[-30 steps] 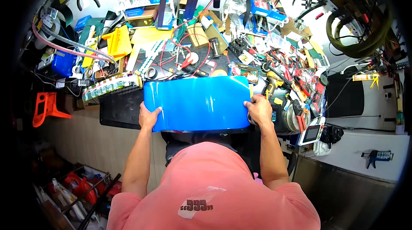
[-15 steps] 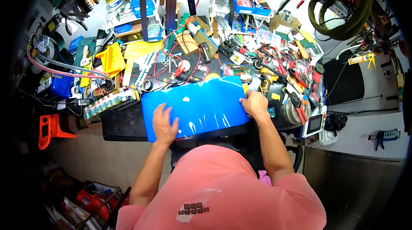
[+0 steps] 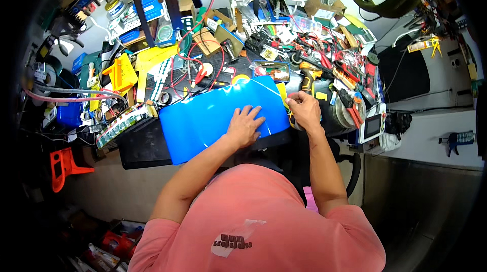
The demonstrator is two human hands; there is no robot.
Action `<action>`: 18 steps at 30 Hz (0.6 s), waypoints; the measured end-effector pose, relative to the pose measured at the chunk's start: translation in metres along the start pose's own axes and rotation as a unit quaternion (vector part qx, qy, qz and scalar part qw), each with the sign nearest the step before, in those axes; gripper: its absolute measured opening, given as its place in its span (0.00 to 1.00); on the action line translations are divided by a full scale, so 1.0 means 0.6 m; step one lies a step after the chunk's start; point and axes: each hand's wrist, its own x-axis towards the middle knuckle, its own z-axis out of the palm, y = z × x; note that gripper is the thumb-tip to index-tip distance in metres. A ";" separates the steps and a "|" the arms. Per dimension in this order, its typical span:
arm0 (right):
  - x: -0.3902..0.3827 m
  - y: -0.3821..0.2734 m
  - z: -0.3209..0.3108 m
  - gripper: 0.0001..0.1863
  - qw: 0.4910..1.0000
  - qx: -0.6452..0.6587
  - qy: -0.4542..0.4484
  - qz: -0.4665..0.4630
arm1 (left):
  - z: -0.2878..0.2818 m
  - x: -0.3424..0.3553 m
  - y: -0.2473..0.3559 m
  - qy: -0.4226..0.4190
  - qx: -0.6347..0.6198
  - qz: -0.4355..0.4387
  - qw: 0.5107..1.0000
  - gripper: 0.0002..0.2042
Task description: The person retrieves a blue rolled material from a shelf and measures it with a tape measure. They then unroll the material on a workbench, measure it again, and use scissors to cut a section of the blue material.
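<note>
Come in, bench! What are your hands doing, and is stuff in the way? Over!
Left hand spread on glossy blue sheet. Right hand at sheet's right edge, grip unclear. Yellow-and-black power tool just beyond right hand.

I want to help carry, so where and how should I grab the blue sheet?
Probably pinch the blue sheet by its left short edge, coming from the left, thumb on top. It looks thin and lies broad, so an edge suits fingers best; that one is uncovered, while the left hand rests nearer the right end.
</note>
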 end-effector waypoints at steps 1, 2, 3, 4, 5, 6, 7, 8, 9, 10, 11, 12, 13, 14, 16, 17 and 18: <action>-0.013 0.005 -0.004 0.16 0.996 0.092 -0.016 -0.006 | -0.014 0.001 0.007 0.017 0.003 0.000 1.000 0.26; -0.015 0.023 0.007 0.17 0.980 0.186 -0.066 0.008 | -0.011 0.005 0.007 0.016 -0.013 -0.005 1.000 0.25; -0.025 0.030 0.017 0.18 0.954 0.272 -0.119 0.040 | -0.006 0.008 0.006 0.016 -0.028 -0.011 0.999 0.24; -0.041 0.018 0.033 0.19 0.917 0.355 -0.170 0.068 | -0.005 0.011 0.003 0.016 -0.042 -0.019 0.999 0.23; -0.051 0.017 0.048 0.20 0.870 0.429 -0.215 0.111 | -0.018 0.013 0.007 0.031 -0.065 -0.023 0.997 0.19; -0.059 0.022 0.068 0.22 0.814 0.498 -0.258 0.151 | -0.010 0.021 -0.002 0.051 -0.112 -0.028 0.992 0.18; -0.059 0.038 0.107 0.22 0.778 0.546 -0.259 0.175 | 0.005 0.027 -0.019 0.074 -0.157 -0.039 0.984 0.17; -0.062 0.034 0.134 0.22 0.770 0.556 -0.223 0.219 | 0.015 0.029 -0.032 0.095 -0.203 -0.050 0.973 0.16; -0.063 0.035 0.155 0.22 0.763 0.564 -0.191 0.253 | 0.015 0.029 -0.038 0.117 -0.258 -0.076 0.956 0.14; -0.067 0.036 0.170 0.22 0.753 0.571 -0.156 0.287 | 0.003 0.031 -0.040 0.116 -0.297 -0.101 0.942 0.14; -0.066 0.037 0.181 0.23 0.749 0.581 -0.129 0.292 | -0.006 0.027 -0.035 0.119 -0.359 -0.126 0.917 0.14; -0.070 0.039 0.193 0.19 0.749 0.582 -0.106 0.297 | -0.014 0.019 -0.030 0.122 -0.419 -0.152 0.887 0.14; -0.068 0.044 0.202 0.17 0.741 0.594 -0.104 0.295 | -0.034 0.006 -0.018 0.113 -0.393 -0.148 0.900 0.15; -0.067 0.047 0.207 0.15 0.735 0.604 -0.101 0.291 | -0.044 -0.007 -0.006 0.088 -0.417 -0.142 0.893 0.16; -0.068 0.048 0.214 0.11 0.696 0.634 -0.085 0.325 | -0.053 -0.039 0.015 0.040 -0.461 -0.128 0.877 0.19; -0.068 0.044 0.216 0.11 0.702 0.626 -0.082 0.329 | -0.033 -0.055 0.013 0.017 -0.456 -0.130 0.880 0.29; -0.067 0.045 0.221 0.11 0.705 0.624 -0.075 0.330 | -0.037 -0.064 0.021 -0.003 -0.463 -0.121 0.878 0.36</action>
